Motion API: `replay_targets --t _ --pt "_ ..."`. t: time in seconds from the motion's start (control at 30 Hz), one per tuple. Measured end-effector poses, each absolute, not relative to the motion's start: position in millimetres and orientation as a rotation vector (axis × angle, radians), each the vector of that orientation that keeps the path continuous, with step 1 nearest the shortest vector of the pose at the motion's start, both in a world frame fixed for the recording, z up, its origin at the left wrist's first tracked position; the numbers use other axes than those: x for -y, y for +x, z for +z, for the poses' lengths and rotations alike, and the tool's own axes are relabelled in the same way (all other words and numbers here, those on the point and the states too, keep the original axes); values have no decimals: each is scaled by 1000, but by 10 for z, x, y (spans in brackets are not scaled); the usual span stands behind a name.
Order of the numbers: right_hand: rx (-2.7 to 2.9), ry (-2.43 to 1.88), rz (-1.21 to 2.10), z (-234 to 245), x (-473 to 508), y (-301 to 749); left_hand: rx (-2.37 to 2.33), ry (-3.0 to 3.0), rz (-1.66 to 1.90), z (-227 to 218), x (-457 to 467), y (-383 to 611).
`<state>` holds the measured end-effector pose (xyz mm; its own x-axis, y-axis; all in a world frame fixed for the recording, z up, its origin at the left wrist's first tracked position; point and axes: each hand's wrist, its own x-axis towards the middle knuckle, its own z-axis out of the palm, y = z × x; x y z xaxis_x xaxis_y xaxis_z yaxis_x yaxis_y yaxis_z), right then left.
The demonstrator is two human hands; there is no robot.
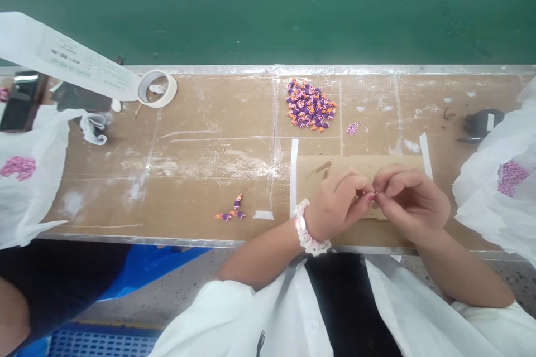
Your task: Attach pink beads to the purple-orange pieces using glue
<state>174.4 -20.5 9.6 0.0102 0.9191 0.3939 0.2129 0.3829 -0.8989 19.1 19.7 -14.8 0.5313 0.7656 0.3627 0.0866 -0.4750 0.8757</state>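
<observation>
My left hand (338,201), with a frilly scrunchie (309,228) round its wrist, is closed in a pinch. Its fingertips meet those of my right hand (412,201), which pinches too. Whatever sits between them is too small to make out. Both hands are above a brown sheet (355,164) held by white tape strips at its sides. Beyond it lies a pile of small purple, orange and pink figures (310,106). Tiny pink-and-white pieces (354,129) are scattered to the pile's right. Three more little figures (231,214) lie to the left of my left forearm.
At the back left are a roll of white tape (157,88), a long printed paper strip (84,61) and a phone (20,100). White plastic bags (481,195) with pink pieces flank the cardboard-covered table (201,111). Another person's leg (62,279) shows at lower left.
</observation>
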Motion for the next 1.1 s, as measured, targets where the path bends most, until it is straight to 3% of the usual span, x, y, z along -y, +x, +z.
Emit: replay_targets --t 0.3,0.63,0.87,1.1 --pt "1570 -1116 838 75 216 1831 -685 2126 1029 -165 -283 184" --pt "1569 -1152 854 111 216 1896 -701 1918 1062 -160 -312 173" --pt "2147 -1523 717 132 259 2132 -844 1704 1277 -128 -384 125" --pt "2430 -1574 770 219 179 2106 -792 1629 1375 -156 -401 151"
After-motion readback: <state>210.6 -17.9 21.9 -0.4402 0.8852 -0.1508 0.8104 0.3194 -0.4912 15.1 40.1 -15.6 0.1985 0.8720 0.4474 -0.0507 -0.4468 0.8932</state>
